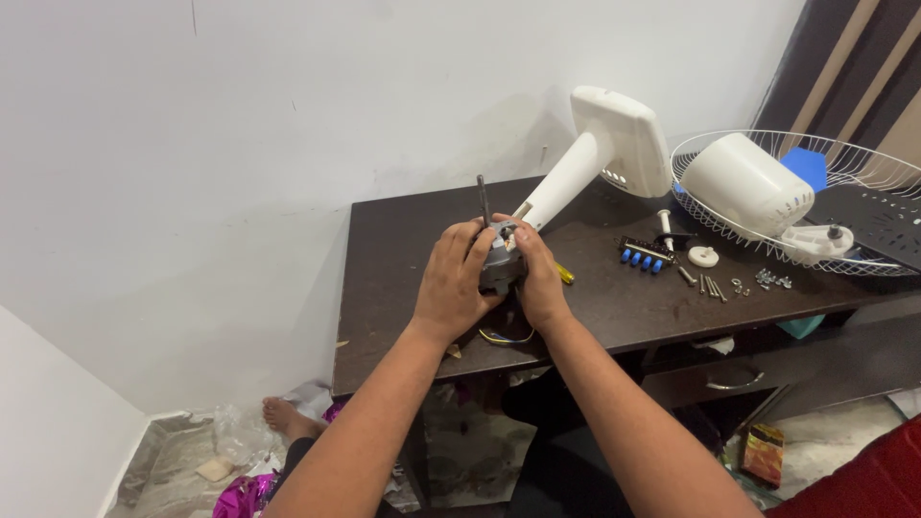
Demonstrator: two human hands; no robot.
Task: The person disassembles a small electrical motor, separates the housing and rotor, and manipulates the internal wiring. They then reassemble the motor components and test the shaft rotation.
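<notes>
Fan motor (499, 261) over dark desk (614, 307)

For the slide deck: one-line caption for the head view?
Both hands grip a grey fan motor over a dark desk strewn with screws.

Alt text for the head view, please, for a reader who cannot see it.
Both hands, left hand and right hand, hold a grey fan motor with an upright shaft over a dark brown desk. To the right lie a white fan housing, a wire fan guard, a blue-buttoned switch block and loose screws.
</notes>
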